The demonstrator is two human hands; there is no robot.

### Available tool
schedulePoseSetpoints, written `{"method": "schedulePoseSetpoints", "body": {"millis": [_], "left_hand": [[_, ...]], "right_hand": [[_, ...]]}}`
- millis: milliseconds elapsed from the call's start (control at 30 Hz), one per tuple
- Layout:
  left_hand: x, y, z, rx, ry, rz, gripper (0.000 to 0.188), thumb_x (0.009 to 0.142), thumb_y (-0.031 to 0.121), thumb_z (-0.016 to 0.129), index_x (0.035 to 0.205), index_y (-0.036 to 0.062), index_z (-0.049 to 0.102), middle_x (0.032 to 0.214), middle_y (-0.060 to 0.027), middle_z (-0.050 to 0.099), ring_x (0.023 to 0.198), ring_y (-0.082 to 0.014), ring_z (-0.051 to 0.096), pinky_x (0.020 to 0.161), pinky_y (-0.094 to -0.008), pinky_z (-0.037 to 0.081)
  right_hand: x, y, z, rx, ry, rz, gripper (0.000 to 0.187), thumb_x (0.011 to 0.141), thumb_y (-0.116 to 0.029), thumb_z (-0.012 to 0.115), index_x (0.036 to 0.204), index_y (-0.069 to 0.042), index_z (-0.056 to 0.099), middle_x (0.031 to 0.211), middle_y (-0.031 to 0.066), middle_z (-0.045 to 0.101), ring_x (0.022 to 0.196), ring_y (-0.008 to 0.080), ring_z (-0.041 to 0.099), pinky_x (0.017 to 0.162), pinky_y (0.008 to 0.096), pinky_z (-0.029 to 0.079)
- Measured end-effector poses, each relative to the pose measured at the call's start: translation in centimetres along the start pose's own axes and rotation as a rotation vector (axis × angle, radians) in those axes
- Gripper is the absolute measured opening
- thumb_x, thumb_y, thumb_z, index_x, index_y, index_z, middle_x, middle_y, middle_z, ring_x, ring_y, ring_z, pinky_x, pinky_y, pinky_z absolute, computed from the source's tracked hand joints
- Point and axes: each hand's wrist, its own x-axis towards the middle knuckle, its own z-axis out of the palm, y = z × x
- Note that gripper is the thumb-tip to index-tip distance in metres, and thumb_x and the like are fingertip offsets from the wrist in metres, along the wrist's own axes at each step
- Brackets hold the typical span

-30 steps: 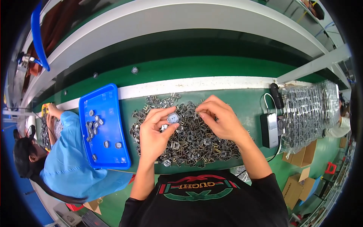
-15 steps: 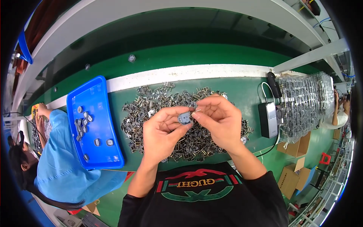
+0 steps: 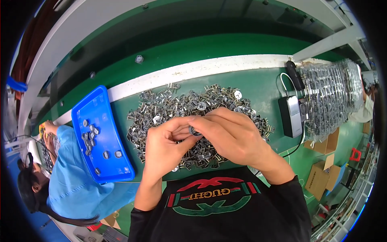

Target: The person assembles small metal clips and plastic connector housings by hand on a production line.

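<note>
- Green tabletop [image 3: 260, 86] — spread under and around the fingers, with a white rail [image 3: 193, 67] along its far edge, ahead of the fingertips.
- Green belt [image 3: 201, 45], beyond that rail, farther ahead of the fingers, with a few small parts on it.
- Co-worker in blue [image 3: 86, 183], well left of the fingers, past the near corner of the tray.
- Heap of pinned metal parts [image 3: 171, 105], directly below the fingers and fanning out on both sides; green surface shows between its right margin and the black-and-silver box.
- Stack of clear plastic trays [image 3: 330, 99], far right of the fingers.
- Blue tray [image 3: 108, 131], left of the left fingers, raised rim all round, loose grey parts inside; a narrow green strip separates it from the heap.
- Right hand [image 3: 236, 137], fingers together and bent over the part; what its tips grip is hidden.
- Left hand [image 3: 164, 139], thumb and forefinger pinching the part.
- Black-and-silver box [image 3: 291, 116], right of the right fingers, just beside the stack.
- Small grey part [image 3: 193, 130] — at the left fingertips, above the heap, half covered by the right hand.
</note>
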Motion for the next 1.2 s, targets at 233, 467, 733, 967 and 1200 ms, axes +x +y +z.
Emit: {"method": "schedulePoseSetpoints", "body": {"millis": [233, 467, 733, 967, 1200], "left_hand": [[1.1, 1.0, 0.6, -0.156, -0.071, 0.044, 0.041, 0.077, -0.019, 0.06, 0.116, -0.0062, 0.06, 0.11, -0.0161, 0.066, 0.099, -0.0185, 0.065, 0.088, -0.0294, 0.053], [5.9, 2.5, -2.0, 0.461, 0.151, 0.227, 0.026, 0.076, -0.004, 0.07, 0.101, 0.003, 0.072, 0.094, -0.007, 0.063, 0.084, -0.0129, 0.059, 0.076, -0.0266, 0.049], [23.3, -0.5, -4.7, 0.874, 0.261, 0.402, 0.016, 0.077, 0.018, 0.071, 0.09, 0.0078, 0.074, 0.09, -0.0116, 0.07, 0.084, -0.0265, 0.067, 0.077, -0.0331, 0.051], [24.9, -1.1, -6.0, 0.969, 0.258, 0.498, 0.028, 0.077, 0.029, 0.073, 0.097, 0.0094, 0.073, 0.095, -0.0147, 0.068, 0.086, -0.0295, 0.063, 0.082, -0.0366, 0.049], [20.4, 0.0, -9.6, 1.079, 0.022, 0.247, 0.037, 0.071, 0.013, 0.073, 0.108, 0.0077, 0.07, 0.099, -0.012, 0.063, 0.083, -0.0231, 0.06, 0.077, -0.0343, 0.05]], "right_hand": [[-1.0, -0.1, 0.5, -0.08, 0.077, 0.056, 0.035, 0.064, 0.001, 0.066, 0.099, 0.005, 0.062, 0.084, 0.0127, 0.065, 0.076, 0.0241, 0.065, 0.06, 0.0308, 0.056], [-3.4, 3.3, -1.3, -0.118, 0.047, 0.31, 0.033, 0.075, 0.006, 0.061, 0.105, -0.005, 0.066, 0.106, 0.0104, 0.064, 0.091, 0.0268, 0.065, 0.077, 0.0347, 0.055], [-5.6, 9.7, -3.9, -0.275, -0.358, 0.547, 0.015, 0.08, -0.005, 0.064, 0.094, -0.002, 0.065, 0.093, 0.0096, 0.06, 0.088, 0.0307, 0.058, 0.077, 0.0398, 0.05], [-7.3, 11.1, -3.8, -0.067, -0.223, 0.586, 0.015, 0.079, -0.004, 0.064, 0.093, 0.0, 0.065, 0.09, 0.0127, 0.059, 0.081, 0.0295, 0.061, 0.073, 0.0394, 0.05], [-6.5, 11.4, -4.3, 0.026, -0.257, 0.702, 0.018, 0.079, -0.003, 0.064, 0.097, -0.001, 0.064, 0.086, 0.0131, 0.06, 0.08, 0.0313, 0.062, 0.072, 0.0403, 0.049]]}}
